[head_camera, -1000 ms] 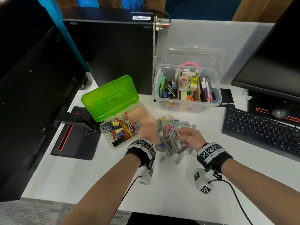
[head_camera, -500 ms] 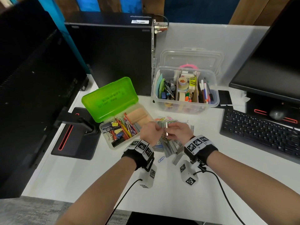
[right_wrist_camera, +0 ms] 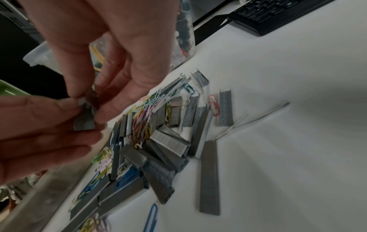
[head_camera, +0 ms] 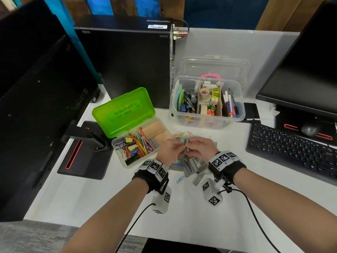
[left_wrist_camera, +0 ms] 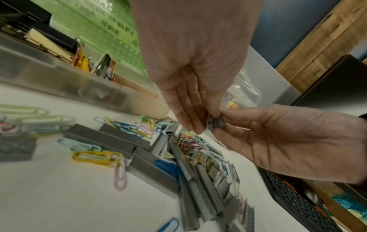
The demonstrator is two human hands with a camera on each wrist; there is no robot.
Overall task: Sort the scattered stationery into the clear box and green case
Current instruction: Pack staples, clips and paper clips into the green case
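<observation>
Stationery lies heaped mid-frame in the head view on the white table: grey staple strips tangled with coloured paper clips. In the upper left stands a large dark monitor, a black tower behind centre, another monitor upper right with a keyboard below it. The clear box sits above centre, open and full of pens and tape. The green case, left of centre, has its lid up; its tray holds clips and pencils. Both hands meet just above the heap: the left hand and right hand each pinch the same short staple strip between fingertips.
</observation>
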